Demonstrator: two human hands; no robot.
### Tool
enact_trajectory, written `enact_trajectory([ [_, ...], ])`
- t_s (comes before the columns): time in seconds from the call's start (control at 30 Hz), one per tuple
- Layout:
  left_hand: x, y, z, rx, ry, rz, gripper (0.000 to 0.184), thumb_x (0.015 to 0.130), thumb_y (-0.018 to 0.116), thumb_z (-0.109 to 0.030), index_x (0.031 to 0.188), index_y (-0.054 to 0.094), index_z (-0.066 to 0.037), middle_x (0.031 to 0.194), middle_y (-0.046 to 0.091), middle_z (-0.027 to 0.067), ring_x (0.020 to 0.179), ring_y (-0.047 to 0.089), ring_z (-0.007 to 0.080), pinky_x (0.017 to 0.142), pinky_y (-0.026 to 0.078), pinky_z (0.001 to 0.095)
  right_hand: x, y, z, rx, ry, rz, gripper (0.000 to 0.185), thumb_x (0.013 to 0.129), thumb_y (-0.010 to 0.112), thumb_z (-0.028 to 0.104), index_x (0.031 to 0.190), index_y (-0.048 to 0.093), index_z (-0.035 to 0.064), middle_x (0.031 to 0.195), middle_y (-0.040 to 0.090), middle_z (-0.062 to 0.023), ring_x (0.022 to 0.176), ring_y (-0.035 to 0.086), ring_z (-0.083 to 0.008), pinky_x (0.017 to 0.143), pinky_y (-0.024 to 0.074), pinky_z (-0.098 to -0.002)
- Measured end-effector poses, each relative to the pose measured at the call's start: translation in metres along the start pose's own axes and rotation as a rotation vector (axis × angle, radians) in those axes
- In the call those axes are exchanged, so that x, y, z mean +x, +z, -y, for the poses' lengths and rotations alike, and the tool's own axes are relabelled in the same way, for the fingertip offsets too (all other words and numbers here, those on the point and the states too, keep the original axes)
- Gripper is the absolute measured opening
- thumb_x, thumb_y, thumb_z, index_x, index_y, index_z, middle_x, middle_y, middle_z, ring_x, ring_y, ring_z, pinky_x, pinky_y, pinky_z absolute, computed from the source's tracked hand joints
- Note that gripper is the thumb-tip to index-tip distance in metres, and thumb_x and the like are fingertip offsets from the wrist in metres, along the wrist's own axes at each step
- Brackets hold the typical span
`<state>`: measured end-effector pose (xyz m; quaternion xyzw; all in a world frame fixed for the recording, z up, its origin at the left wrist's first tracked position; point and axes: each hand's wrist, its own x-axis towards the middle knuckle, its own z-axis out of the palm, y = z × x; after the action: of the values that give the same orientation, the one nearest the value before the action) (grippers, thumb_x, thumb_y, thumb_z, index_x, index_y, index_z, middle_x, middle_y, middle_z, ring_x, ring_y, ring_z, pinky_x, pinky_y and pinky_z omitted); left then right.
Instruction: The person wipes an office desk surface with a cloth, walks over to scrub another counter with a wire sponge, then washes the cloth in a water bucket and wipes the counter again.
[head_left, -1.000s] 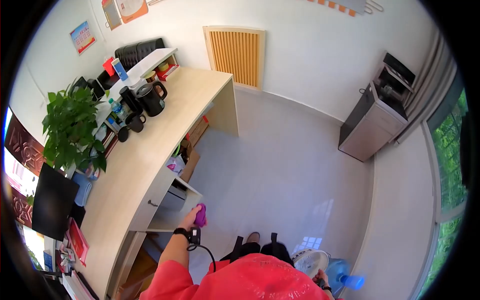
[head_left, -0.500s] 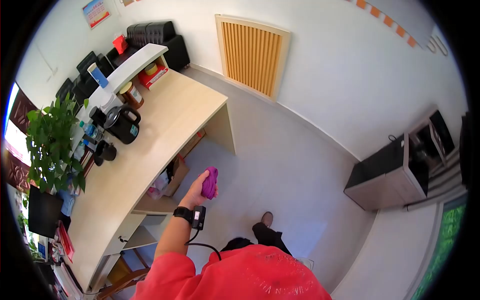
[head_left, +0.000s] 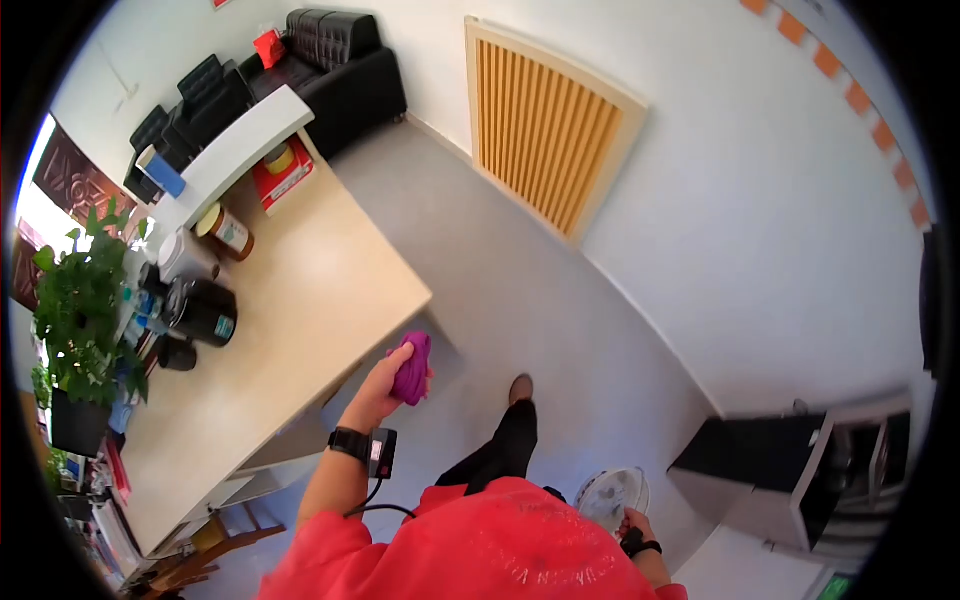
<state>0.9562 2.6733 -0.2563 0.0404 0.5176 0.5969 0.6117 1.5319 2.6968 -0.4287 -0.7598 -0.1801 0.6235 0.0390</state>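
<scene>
My left hand (head_left: pixel 376 392) is wrapped round a folded purple cloth (head_left: pixel 413 369), held over the floor just off the desk's (head_left: pixel 290 300) near corner. A black band with a small cabled device sits on that wrist. Low on the right, my right hand (head_left: pixel 634 522) is closed at the rim of a whitish round basket or bin (head_left: pixel 607 497), which hangs beside my body. The inside of the basket looks pale with some markings; its contents cannot be made out.
On the desk stand a black kettle (head_left: pixel 202 311), a brown-labelled jar (head_left: pixel 228 232) and a leafy plant (head_left: pixel 80 320). Beyond are a black sofa (head_left: pixel 345 80) and a slatted wall panel (head_left: pixel 545 130). A dark-topped cabinet (head_left: pixel 745 455) stands at the right. A wooden chair (head_left: pixel 215 550) is at lower left.
The view has turned and moved forward along the desk; the sofa shows more fully. My left hand keeps the purple cloth. My right hand and the basket, mostly hidden half a second ago, show again.
</scene>
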Motion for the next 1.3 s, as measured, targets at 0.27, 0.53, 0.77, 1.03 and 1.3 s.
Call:
enact_trajectory([
  [0.27, 0.120, 0.035, -0.084, -0.083, 0.029, -0.126, 0.036, 0.082, 0.053, -0.034, 0.095, 0.049, -0.001, 0.073, 0.057, 0.0106, 0.058, 0.056, 0.0191, 0.052, 0.047, 0.0310, 0.067, 0.068, 0.278, -0.551, -0.222, 0.240, 0.027, 0.080, 0.052, 0.029, 0.063, 0.045, 0.0089, 0.051, 0.041, -0.0005, 0.042, 0.042, -0.0150, 0.041, 0.0406, -0.0309],
  [0.53, 0.191, 0.039, -0.142, -0.125, 0.084, -0.173, 0.035, 0.081, 0.055, -0.033, 0.096, 0.049, -0.002, 0.071, 0.055, 0.0082, 0.055, 0.054, 0.0175, 0.047, 0.046, 0.0292, 0.066, 0.244, 0.510, -1.066, -0.699, 0.265, 0.034, 0.074, 0.054, 0.036, 0.072, 0.055, 0.0014, 0.060, 0.051, -0.0058, 0.048, 0.046, -0.0175, 0.045, 0.0362, -0.0324],
  [0.77, 0.223, 0.024, -0.211, -0.062, 0.106, -0.334, 0.036, 0.080, 0.056, -0.028, 0.104, 0.046, -0.004, 0.073, 0.054, 0.0064, 0.056, 0.054, 0.0152, 0.046, 0.046, 0.0274, 0.042, 0.445, 0.684, -0.923, -0.619, 0.531, 0.024, 0.076, 0.055, 0.027, 0.065, 0.050, 0.0066, 0.049, 0.041, 0.0000, 0.038, 0.036, -0.0114, 0.036, 0.0270, -0.0270],
  [1.03, 0.259, 0.006, -0.271, -0.065, 0.024, -0.505, 0.033, 0.080, 0.058, -0.028, 0.100, 0.051, -0.003, 0.071, 0.055, 0.0040, 0.055, 0.053, 0.0123, 0.047, 0.043, 0.0250, -0.023, 0.664, 0.823, -0.893, -0.609, 0.837, 0.026, 0.080, 0.054, 0.024, 0.060, 0.041, 0.0125, 0.049, 0.036, 0.0038, 0.036, 0.030, -0.0073, 0.033, 0.0228, -0.0240],
  [1.3, 0.315, -0.064, -0.288, -0.063, -0.061, -0.615, 0.037, 0.078, 0.060, -0.031, 0.102, 0.054, -0.004, 0.080, 0.057, 0.0052, 0.064, 0.054, 0.0119, 0.053, 0.044, 0.0247, -0.084, 0.878, 0.909, -0.888, -0.565, 0.948, 0.024, 0.079, 0.056, 0.018, 0.061, 0.042, 0.0110, 0.050, 0.035, 0.0041, 0.037, 0.027, -0.0063, 0.035, 0.0251, -0.0243],
])
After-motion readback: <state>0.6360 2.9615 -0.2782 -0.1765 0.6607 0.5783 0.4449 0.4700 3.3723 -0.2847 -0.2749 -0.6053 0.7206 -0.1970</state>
